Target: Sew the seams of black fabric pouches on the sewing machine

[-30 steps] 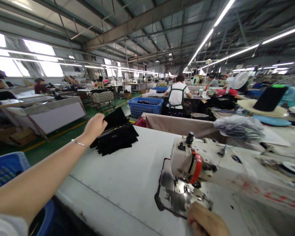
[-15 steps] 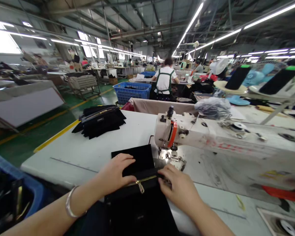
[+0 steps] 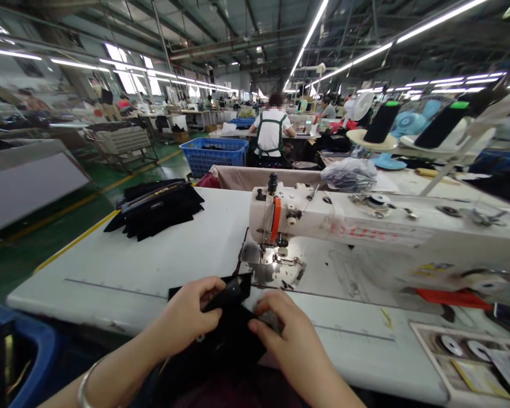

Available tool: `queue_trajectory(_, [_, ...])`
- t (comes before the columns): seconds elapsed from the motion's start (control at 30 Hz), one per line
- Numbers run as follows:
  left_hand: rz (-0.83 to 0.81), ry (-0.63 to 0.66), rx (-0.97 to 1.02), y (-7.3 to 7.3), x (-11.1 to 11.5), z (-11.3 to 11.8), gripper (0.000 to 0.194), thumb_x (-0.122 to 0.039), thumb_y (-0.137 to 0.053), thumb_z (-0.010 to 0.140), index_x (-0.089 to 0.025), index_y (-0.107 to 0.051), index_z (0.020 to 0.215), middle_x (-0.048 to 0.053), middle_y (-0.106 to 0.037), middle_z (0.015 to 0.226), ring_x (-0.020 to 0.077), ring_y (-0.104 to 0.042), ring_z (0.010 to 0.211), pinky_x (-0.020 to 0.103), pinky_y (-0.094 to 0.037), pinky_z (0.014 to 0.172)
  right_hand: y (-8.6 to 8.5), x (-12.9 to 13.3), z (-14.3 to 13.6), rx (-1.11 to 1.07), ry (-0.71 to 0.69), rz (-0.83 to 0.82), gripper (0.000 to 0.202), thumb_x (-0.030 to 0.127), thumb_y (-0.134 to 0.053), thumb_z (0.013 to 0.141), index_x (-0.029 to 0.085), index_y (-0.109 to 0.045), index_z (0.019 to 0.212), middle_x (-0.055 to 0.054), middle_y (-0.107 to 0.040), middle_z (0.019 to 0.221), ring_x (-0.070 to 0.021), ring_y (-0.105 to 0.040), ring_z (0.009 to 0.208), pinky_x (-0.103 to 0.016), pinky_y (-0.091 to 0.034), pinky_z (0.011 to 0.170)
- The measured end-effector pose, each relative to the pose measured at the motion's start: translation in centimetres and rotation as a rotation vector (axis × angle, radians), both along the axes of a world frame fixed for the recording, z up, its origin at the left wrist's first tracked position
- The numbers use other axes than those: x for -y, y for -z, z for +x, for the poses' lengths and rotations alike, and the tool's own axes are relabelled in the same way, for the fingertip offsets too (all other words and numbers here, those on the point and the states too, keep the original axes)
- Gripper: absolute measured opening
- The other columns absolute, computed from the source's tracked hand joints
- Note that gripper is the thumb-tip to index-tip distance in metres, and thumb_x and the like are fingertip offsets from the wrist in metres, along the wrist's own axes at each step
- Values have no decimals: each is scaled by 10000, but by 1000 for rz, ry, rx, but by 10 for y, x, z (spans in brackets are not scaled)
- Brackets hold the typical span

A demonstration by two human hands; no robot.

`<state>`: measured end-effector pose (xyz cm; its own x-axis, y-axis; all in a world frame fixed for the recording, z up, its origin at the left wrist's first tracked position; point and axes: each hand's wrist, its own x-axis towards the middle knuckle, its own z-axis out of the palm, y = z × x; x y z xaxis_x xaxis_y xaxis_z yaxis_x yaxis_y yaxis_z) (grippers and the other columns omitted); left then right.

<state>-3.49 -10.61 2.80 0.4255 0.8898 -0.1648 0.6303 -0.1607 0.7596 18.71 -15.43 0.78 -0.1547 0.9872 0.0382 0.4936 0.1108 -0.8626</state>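
Observation:
The black zippered fabric piece [image 3: 233,334] hangs at the front edge of the sewing table, partly folded over. My left hand [image 3: 191,311] grips its upper left part, thumb and fingers closed around a folded edge. A small metal glint shows below that thumb; the rest of the zipper is hidden. On the other side, my right hand [image 3: 295,334] pinches the fabric's right edge between thumb and curled fingers. Just beyond both hands stands the sewing machine [image 3: 276,226], its needle area and metal plate uncovered by cloth.
A stack of black zippered pieces [image 3: 157,207] lies on the white table [image 3: 110,260] at the left. Blue baskets stand at lower left [image 3: 38,340] and behind the table [image 3: 215,156]. Black thread cones [image 3: 380,123] stand at right. A person in white [image 3: 270,133] sits ahead.
The fabric has come off the machine's plate toward me and is now folded up, its zipper mostly out of sight. Both hands have drawn back, and the view has turned slightly right.

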Motion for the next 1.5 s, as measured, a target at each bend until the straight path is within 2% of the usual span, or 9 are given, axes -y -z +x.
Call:
queue_trajectory(0.2, [-343,-78,565,-28,26,-6,319,-266,-728,778,-196,-649,1079,56,-710,1077,266,-657,1027,321,-505,876,-43,6,3,-174,-109,3,100,188,-734,755,223,-648,793,-21,-587,1204,-186,-611,983,-268,-467,803])
queue_trajectory(0.37, [-456,-194,691,-32,36,-3,426,-350,-830,734,-188,-684,1100,90,-727,1052,293,-674,988,355,-541,825,-54,10,11,-152,-164,46,152,163,-738,744,211,-606,686,-3,-642,911,-173,-626,873,-261,-481,767])
queue_trajectory(0.5, [-461,-232,796,-29,41,0,453,-347,-865,692,-200,-703,1088,83,-727,1052,289,-674,1000,354,-549,854,-53,12,14,-61,-48,216,90,175,-673,757,210,-613,699,-46,-557,1287,-184,-651,942,-278,-509,764])
queue_trajectory(0.6, [-472,-265,831,-30,46,1,378,-354,-851,714,-207,-726,1039,70,-738,981,268,-693,916,332,-572,787,-58,10,14,-80,-100,203,119,172,-668,763,212,-606,670,-32,-606,1275,-198,-652,992,-286,-507,808])
queue_trajectory(0.67, [-473,-300,828,-30,49,1,299,-325,-843,728,-204,-739,981,57,-737,921,242,-697,847,313,-578,748,-62,8,14,-57,-131,110,142,190,-680,770,219,-588,666,-3,-702,973,-176,-658,848,-273,-500,747])
queue_trajectory(0.77, [-457,-365,834,-31,51,1,258,-289,-852,714,-200,-743,930,49,-729,887,230,-691,826,309,-574,759,-67,6,13,2,-117,-2,159,227,-673,777,221,-562,663,38,-651,699,-154,-604,675,-256,-453,635])
queue_trajectory(0.93, [-439,-497,885,-34,52,4,324,-280,-894,631,-214,-746,911,41,-722,866,222,-685,798,296,-566,746,-71,8,12,-9,-101,-22,116,280,-627,790,231,-589,692,45,-634,664,-146,-579,634,-247,-422,586])
queue_trajectory(1.27, [-500,-495,946,-33,52,7,304,-269,-881,643,-203,-743,905,26,-712,845,190,-672,759,276,-553,737,-71,10,11,-68,-104,-39,124,265,-612,788,222,-570,680,38,-639,664,-145,-575,627,-248,-425,582])
queue_trajectory(1.5, [-440,-605,949,-40,55,13,268,-234,-881,657,-179,-733,873,2,-694,761,134,-646,686,204,-532,690,-73,11,18,17,-73,-53,65,219,-619,764,223,-600,702,46,-654,690,-133,-560,630,-244,-401,585])
